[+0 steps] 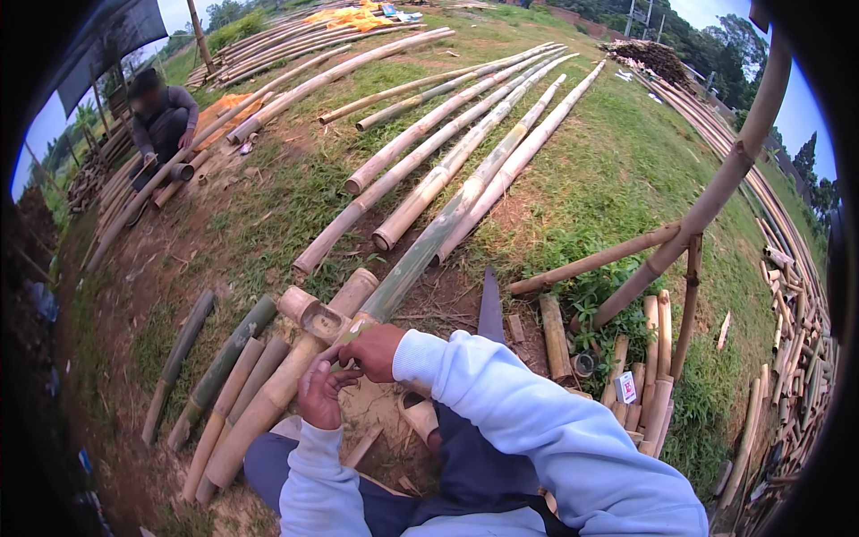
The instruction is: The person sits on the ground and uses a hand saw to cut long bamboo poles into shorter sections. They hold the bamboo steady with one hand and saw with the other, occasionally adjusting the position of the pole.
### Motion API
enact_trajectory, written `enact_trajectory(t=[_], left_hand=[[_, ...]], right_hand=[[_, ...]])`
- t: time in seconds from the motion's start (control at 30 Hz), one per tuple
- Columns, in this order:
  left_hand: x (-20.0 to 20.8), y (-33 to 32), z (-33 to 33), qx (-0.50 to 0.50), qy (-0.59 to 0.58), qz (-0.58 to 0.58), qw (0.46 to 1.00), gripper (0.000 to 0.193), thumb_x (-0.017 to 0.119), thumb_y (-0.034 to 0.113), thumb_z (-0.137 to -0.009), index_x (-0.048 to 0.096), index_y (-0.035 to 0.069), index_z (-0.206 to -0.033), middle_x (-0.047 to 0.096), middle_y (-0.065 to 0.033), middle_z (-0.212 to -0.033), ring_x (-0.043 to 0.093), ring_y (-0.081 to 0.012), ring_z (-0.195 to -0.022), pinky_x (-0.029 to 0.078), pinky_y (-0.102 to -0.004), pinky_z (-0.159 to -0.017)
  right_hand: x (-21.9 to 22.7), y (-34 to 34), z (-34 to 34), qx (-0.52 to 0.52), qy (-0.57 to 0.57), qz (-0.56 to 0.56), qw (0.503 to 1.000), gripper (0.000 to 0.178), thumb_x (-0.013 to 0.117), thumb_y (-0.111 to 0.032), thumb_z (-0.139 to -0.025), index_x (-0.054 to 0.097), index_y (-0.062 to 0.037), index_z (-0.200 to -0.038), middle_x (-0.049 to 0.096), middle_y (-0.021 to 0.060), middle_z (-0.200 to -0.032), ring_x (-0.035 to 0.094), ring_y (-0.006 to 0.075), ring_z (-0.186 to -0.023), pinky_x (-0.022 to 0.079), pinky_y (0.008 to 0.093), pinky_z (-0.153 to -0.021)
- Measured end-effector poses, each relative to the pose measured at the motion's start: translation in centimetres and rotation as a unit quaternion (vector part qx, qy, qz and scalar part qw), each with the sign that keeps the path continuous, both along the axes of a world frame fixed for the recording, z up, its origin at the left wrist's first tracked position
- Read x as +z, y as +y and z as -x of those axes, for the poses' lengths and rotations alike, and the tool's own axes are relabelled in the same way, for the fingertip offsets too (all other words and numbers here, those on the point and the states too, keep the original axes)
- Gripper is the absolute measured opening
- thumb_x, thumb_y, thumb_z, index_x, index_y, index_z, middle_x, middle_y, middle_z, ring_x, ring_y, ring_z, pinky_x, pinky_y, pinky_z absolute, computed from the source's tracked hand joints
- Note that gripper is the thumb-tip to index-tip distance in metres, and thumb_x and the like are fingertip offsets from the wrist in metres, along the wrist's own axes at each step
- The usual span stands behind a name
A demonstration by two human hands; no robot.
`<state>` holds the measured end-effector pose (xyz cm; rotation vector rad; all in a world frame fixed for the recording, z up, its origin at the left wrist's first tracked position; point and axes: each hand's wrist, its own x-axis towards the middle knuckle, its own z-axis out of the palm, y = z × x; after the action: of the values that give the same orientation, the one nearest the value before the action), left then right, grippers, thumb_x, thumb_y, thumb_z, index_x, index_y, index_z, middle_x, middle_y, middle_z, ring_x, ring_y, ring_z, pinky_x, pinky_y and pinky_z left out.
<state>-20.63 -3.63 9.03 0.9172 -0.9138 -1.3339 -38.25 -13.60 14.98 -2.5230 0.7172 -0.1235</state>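
Head view: greenish bamboo pole [418, 261] extends from just beyond both hands [320, 394] [374, 351].

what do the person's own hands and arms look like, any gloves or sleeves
Both hands, the left hand and the right hand, are bare, with no gloves. The left sleeve and right sleeve are long, loose and pale blue, creased, and end in cuffs at the wrists. No cables show on them.

a gap opens between the green pole [431, 252] and saw blade [490, 309], but bamboo lengths [224, 370] block the left.
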Motion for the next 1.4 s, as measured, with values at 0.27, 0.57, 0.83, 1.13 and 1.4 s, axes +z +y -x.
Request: enact_trajectory(t=[0.27, 0.57, 0.83, 1.13, 1.4], left_hand=[[0.6, 0.2, 0.6, -0.038, 0.07, 0.034, 0.996, 0.064, 0.048, 0.035, -0.102, 0.044, -0.011, -0.146, 0.054, -0.0242, -0.142, 0.067, -0.0335, -0.118, 0.054, -0.0452, -0.104], [0.7, 0.1, 1.0, -0.006, 0.029, 0.067, 0.997, 0.064, 0.05, 0.035, -0.101, 0.045, -0.012, -0.145, 0.055, -0.0232, -0.142, 0.058, -0.0313, -0.131, 0.05, -0.0456, -0.108], [1.4, 0.2, 1.2, -0.023, 0.042, 0.028, 0.998, 0.059, 0.054, 0.032, -0.1, 0.049, -0.008, -0.144, 0.061, -0.0192, -0.136, 0.068, -0.0278, -0.118, 0.053, -0.0404, -0.101], [0.7, -0.1, 1.3, -0.029, 0.036, 0.03, 0.999, 0.056, 0.054, 0.027, -0.1, 0.049, -0.009, -0.142, 0.062, -0.0197, -0.134, 0.069, -0.0256, -0.114, 0.055, -0.0402, -0.1], [0.3, -0.1, 1.4, -0.023, 0.066, 0.011, 0.997, 0.058, 0.055, 0.028, -0.099, 0.047, -0.01, -0.142, 0.062, -0.0202, -0.131, 0.072, -0.0271, -0.106, 0.058, -0.0389, -0.095]], right_hand=[[0.0, -0.1, -0.2, -0.013, 0.018, 0.0, 1.0, 0.023, 0.069, -0.018, -0.083, 0.072, -0.0103, -0.105, 0.074, 0.0177, -0.089, 0.072, 0.0395, -0.089, 0.056, 0.0513, -0.078], [-0.2, 0.0, 0.1, -0.006, -0.028, 0.005, 1.0, 0.012, 0.066, -0.018, -0.085, 0.071, -0.0085, -0.091, 0.071, 0.0195, -0.082, 0.07, 0.0416, -0.083, 0.056, 0.052, -0.074], [1.1, 0.4, 0.4, -0.03, -0.002, 0.028, 0.999, 0.021, 0.064, -0.029, -0.084, 0.074, -0.0126, -0.091, 0.071, 0.0191, -0.079, 0.07, 0.0414, -0.08, 0.057, 0.0518, -0.071], [1.3, 0.4, 0.1, -0.074, -0.001, 0.016, 0.997, 0.028, 0.06, -0.035, -0.09, 0.079, -0.0179, -0.101, 0.072, 0.0192, -0.082, 0.071, 0.0414, -0.08, 0.058, 0.0512, -0.074], [-0.6, -0.4, 0.0, -0.039, 0.021, 0.008, 0.999, 0.028, 0.069, -0.031, -0.088, 0.078, -0.0206, -0.113, 0.075, 0.017, -0.09, 0.072, 0.0386, -0.086, 0.058, 0.0498, -0.079]])
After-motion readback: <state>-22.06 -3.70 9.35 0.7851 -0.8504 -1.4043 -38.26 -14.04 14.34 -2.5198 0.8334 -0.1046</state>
